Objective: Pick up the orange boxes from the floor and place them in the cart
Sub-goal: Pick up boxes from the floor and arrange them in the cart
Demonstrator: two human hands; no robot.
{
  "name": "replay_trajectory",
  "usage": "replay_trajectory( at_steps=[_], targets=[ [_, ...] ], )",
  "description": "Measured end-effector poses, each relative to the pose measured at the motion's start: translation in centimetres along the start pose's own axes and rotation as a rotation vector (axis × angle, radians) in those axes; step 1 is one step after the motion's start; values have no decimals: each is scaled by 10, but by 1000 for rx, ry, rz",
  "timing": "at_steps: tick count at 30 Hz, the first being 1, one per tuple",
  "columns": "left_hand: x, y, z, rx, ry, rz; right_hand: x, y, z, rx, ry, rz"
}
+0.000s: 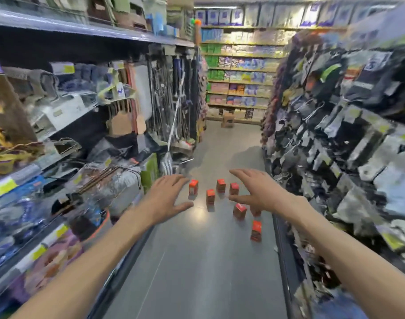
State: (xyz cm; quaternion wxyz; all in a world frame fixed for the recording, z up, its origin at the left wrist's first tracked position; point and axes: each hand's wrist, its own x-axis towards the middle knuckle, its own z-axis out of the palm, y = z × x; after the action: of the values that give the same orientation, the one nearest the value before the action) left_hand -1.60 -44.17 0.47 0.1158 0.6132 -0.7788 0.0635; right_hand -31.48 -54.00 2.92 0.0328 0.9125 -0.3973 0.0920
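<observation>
Several small orange boxes stand upright on the grey aisle floor ahead of me. One box is just right of my left hand. Others stand at the middle: a box, a box and a box. Nearer me are a box and the closest box; one more is partly hidden behind my right hand. Both hands reach forward above the floor, fingers spread, holding nothing. No cart is in view.
Shelves crowded with goods line the aisle on the left and hanging packets on the right. A cardboard carton stands on the floor at the far end, before a back wall of shelves. The floor runs between.
</observation>
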Motion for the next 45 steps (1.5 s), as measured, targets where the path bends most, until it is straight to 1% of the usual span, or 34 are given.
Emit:
replay_trajectory(
  at_steps=[3, 8, 13, 17, 23, 30, 33, 39, 45],
  targets=[
    [72, -28, 30, 2, -9, 54, 40, 43, 16, -15, 18, 54],
    [184, -79, 68, -2, -35, 116, 121, 115, 37, -42, -19, 127],
    [307, -119, 94, -49, -62, 154, 202, 185, 53, -52, -14, 196],
    [397, -144, 131, -77, -71, 188, 258, 243, 70, -45, -15, 245],
    [539, -176, 192, -84, -94, 265, 350, 348, 105, -63, -12, 260],
    [708, -209, 246, -73, -116, 271, 469, 479, 141, -25, -5, 288],
    [768, -230, 272, -71, -135, 267, 514, 524, 162, -10, -25, 301],
    [869, -274, 342, -126, -197, 294, 590, 599, 214, 26, -83, 328],
    [976, -321, 438, -200, -283, 346, 657, 665, 271, 77, -123, 408]
  ],
)
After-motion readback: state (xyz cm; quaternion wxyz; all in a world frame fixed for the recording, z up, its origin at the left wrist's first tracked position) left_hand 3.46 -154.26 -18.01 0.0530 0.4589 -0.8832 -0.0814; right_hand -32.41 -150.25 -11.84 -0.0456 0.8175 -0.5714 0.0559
